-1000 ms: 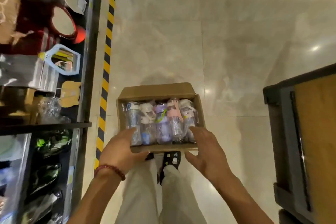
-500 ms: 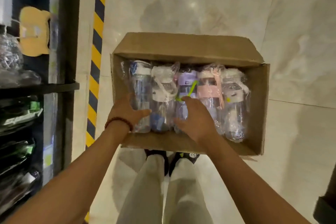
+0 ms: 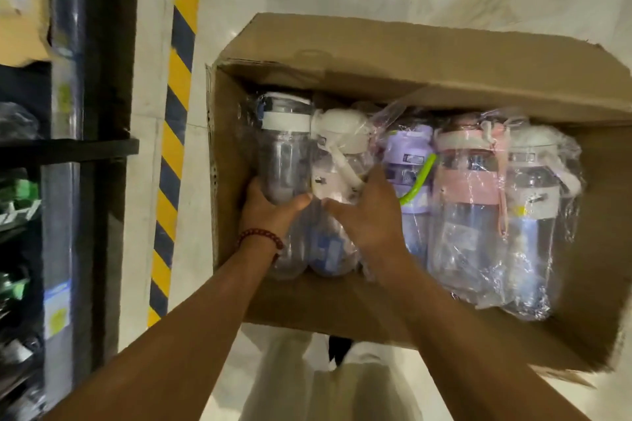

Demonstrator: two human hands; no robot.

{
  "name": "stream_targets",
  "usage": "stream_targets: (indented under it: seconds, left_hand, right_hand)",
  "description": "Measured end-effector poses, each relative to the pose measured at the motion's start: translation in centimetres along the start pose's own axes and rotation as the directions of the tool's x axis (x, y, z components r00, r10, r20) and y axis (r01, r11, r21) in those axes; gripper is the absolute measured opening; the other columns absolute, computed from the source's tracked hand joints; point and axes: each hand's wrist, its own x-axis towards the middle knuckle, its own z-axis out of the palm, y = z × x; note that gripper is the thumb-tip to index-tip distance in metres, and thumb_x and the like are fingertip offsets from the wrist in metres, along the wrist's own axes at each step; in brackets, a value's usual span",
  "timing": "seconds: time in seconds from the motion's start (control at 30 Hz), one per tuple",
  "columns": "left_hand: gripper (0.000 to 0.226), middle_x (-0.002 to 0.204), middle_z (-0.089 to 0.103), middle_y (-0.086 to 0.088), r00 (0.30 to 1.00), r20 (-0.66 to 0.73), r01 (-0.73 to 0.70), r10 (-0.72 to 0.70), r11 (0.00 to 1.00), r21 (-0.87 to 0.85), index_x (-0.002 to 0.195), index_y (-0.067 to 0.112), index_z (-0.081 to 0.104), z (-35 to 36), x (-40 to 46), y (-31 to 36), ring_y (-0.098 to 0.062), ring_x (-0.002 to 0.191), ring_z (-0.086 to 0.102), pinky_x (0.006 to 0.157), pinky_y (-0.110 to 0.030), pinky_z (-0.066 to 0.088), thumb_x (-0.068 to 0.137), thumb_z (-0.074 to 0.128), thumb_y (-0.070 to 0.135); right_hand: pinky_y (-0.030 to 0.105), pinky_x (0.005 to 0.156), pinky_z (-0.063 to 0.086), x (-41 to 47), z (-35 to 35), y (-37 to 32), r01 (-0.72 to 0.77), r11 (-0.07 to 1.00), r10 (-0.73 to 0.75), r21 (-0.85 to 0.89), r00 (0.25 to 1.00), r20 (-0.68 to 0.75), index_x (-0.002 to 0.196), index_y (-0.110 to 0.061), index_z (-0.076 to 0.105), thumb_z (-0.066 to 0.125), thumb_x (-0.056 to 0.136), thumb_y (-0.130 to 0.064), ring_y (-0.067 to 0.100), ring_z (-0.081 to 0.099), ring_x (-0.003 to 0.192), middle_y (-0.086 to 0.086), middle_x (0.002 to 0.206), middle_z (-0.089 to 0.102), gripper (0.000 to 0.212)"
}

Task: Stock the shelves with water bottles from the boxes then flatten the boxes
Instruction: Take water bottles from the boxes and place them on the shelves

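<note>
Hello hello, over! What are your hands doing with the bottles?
Left hand grips clear bottle. Right hand grips white-capped bottle. Both bottles in cardboard box. Plastic wrap crowds neighbours.

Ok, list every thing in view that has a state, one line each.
cardboard box: open, flaps up, on the floor.
water bottles: five, lying side by side inside, caps closed, plastic-wrapped.
leftmost bottle: gripped by the left hand.
second bottle: gripped by the right hand.
shelf: holds wrapped goods, blurred.
</note>
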Motion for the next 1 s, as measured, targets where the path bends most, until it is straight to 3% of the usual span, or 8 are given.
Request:
stream_targets:
  seconds: [0.07,0.2,0.33,0.5,0.63,0.77,0.9,1.0]
  left_hand:
    - [0.079,0.109,0.058,0.005,1.000,0.001,0.006,-0.006,1.000,-0.026,0.131,0.019,0.045,0.1,0.5,-0.3,-0.016,0.097,0.058,0.080,-0.030,0.047,0.063,0.086,0.024]
    - [0.075,0.107,0.062,0.002,1.000,-0.022,0.002,-0.004,0.994,-0.105,0.124,0.016,0.052,0.3,0.3,-0.9,-0.016,0.095,0.062,0.075,-0.027,0.051,0.059,0.087,0.023]
    - [0.054,0.096,0.062,0.005,0.997,0.073,0.037,-0.023,0.980,-0.194,0.117,0.015,0.052,-0.9,-1.0,-0.9,-0.010,0.083,0.061,0.063,-0.023,0.046,0.070,0.079,0.008]
    - [0.051,0.096,0.061,0.007,0.986,0.158,-0.002,0.043,0.968,-0.251,0.116,0.018,0.051,-2.1,-4.2,-0.2,-0.010,0.086,0.061,0.071,-0.027,0.049,0.073,0.076,0.009]
    - [0.063,0.108,0.064,-0.004,0.977,0.184,-0.048,0.107,0.954,-0.296,0.122,0.013,0.053,-2.2,-7.9,0.3,-0.016,0.094,0.063,0.076,-0.028,0.052,0.066,0.082,0.009]
    - [0.085,0.107,0.068,-0.006,0.959,0.230,-0.096,0.165,0.954,-0.286,0.115,0.011,0.059,-2.9,-11.2,1.6,-0.020,0.095,0.067,0.078,-0.036,0.056,0.039,0.085,0.037]
    - [0.061,0.098,0.070,-0.001,0.940,0.269,-0.128,0.211,0.947,-0.296,0.105,0.016,0.062,-4.7,-15.3,3.6,-0.019,0.091,0.068,0.075,-0.029,0.054,0.050,0.089,0.023]
    - [0.047,0.095,0.069,0.003,0.921,0.272,-0.181,0.279,0.925,-0.335,0.100,0.021,0.061,-6.9,-19.1,6.0,-0.016,0.091,0.067,0.077,-0.026,0.054,0.060,0.083,0.012]
  right_hand:
    - [0.006,0.059,0.040,1.1,-0.2,-0.3,-0.030,0.995,0.028,0.098,0.999,0.030,0.126,-0.006,0.042,0.081,0.070,-0.026,0.011,0.055,0.085,0.003,0.111,0.058,0.071]
    - [0.028,0.083,0.045,1.6,-0.3,-0.6,-0.045,0.984,0.037,0.170,0.998,0.055,0.133,-0.010,0.037,0.084,0.062,-0.037,0.018,0.053,0.108,-0.001,0.120,0.053,0.089]
    - [0.022,0.075,0.044,1.2,-2.0,-0.3,-0.037,0.965,0.021,0.258,0.998,0.063,0.125,-0.018,0.046,0.086,0.063,-0.035,0.011,0.058,0.096,-0.010,0.105,0.057,0.076]
    - [0.008,0.055,0.039,-0.8,-4.9,0.2,-0.019,0.896,-0.043,0.445,0.991,0.128,0.118,-0.011,0.053,0.087,0.058,-0.036,0.000,0.051,0.069,-0.012,0.082,0.050,0.073]
    - [0.016,0.070,0.052,-4.1,-7.2,0.5,-0.020,0.783,-0.088,0.621,0.986,0.143,0.125,-0.023,0.048,0.092,0.048,-0.021,0.003,0.064,0.092,0.000,0.115,0.060,0.088]
    - [0.031,0.087,0.055,-8.0,-9.6,-0.4,-0.002,0.749,-0.095,0.663,0.989,0.111,0.142,-0.024,0.032,0.094,0.045,-0.019,0.012,0.056,0.116,-0.001,0.133,0.051,0.114]
    - [0.021,0.072,0.056,-12.1,-12.4,-2.7,0.044,0.749,-0.095,0.662,0.995,0.042,0.122,-0.035,0.040,0.083,0.064,-0.005,0.009,0.061,0.102,0.002,0.123,0.055,0.078]
    - [0.035,0.077,0.058,-15.6,-14.5,-4.9,0.073,0.734,-0.103,0.675,0.995,0.004,0.128,-0.029,0.040,0.086,0.059,-0.017,0.015,0.066,0.097,0.004,0.115,0.060,0.083]
